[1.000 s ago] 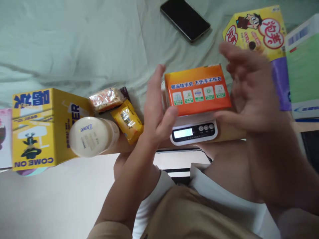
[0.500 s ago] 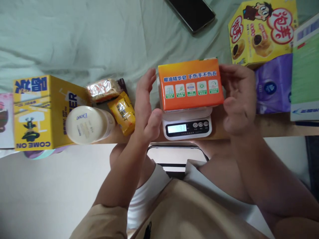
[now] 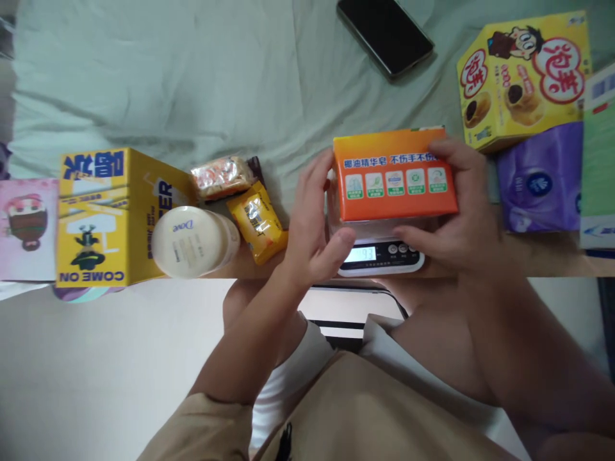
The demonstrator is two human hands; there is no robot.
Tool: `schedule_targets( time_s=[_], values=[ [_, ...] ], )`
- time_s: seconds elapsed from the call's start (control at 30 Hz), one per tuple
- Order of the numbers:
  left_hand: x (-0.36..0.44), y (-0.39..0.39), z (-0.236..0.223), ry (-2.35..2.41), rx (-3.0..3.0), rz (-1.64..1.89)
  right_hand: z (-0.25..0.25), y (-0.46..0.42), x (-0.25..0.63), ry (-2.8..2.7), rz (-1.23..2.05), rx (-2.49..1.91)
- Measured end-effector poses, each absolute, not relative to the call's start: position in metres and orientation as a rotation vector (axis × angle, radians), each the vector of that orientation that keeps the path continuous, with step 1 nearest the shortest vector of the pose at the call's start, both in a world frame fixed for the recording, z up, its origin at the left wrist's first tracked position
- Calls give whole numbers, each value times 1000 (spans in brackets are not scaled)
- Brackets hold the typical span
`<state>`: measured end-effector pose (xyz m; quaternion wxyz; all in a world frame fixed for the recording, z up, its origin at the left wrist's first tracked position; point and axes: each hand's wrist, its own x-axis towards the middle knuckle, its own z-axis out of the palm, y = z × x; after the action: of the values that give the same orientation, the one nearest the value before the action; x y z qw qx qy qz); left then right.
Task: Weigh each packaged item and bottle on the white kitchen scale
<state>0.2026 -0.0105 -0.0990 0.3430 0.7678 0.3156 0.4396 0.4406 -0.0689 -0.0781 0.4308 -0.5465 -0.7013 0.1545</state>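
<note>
An orange soap box (image 3: 396,182) with Chinese print rests on a clear tray over a white kitchen scale (image 3: 384,266). Part of the lit display shows beside my left thumb, with digits ending in 93. My left hand (image 3: 314,221) is open along the left side of the box and tray, fingers straight, thumb apart in front of the scale; whether it presses the box I cannot tell. Around the right end of the box curls my right hand (image 3: 468,208), fingers on its back corner and thumb below its front edge, over the scale buttons.
To the left stand a white Dove jar (image 3: 180,243), a yellow snack packet (image 3: 257,224), a clear-wrapped snack (image 3: 221,178), a yellow carton (image 3: 93,218) and a pink box (image 3: 29,230). Right are a yellow puff box (image 3: 523,83), purple pack (image 3: 538,182) and green box (image 3: 598,160). A phone (image 3: 387,38) lies behind.
Both hands have closed in from the sides toward the soap box. My right hand has come onto its right end. The whole view has shifted, so everything sits further right.
</note>
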Motion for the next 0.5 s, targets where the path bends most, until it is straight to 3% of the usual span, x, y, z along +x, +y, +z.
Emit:
schedule_targets(
  time_s=[0.27, 0.5],
  values=[
    [202, -10, -96, 653, 1932, 1264, -76, -62, 442, -1738, 441, -1388],
    [205, 0, -83, 672, 1986, 1526, -76, -60, 425, -1597, 140, -1514]
  ],
)
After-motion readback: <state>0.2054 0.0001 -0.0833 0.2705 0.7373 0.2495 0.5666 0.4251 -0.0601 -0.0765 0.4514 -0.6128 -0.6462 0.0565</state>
